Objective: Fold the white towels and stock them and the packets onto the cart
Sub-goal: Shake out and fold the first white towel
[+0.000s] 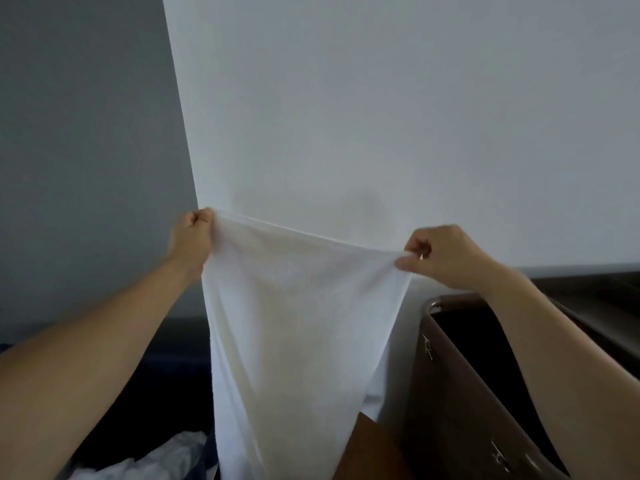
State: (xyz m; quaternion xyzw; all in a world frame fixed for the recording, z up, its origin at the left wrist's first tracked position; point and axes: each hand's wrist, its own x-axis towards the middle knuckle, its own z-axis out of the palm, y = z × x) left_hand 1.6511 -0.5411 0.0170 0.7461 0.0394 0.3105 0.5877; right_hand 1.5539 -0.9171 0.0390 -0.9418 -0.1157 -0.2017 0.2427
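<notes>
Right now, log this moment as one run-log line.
white towel: hangs spread, not yet folded | left hand: grips one top corner | right hand: pinches other top corner

A white wall (381,98) is seen across the upper middle and right of the frame, and a grey wall (86,116) is joined to it at the upper left. A dark blue surface (173,368) is seen at the lower left, and a brown wooden panel (374,448) at the bottom centre.
</notes>
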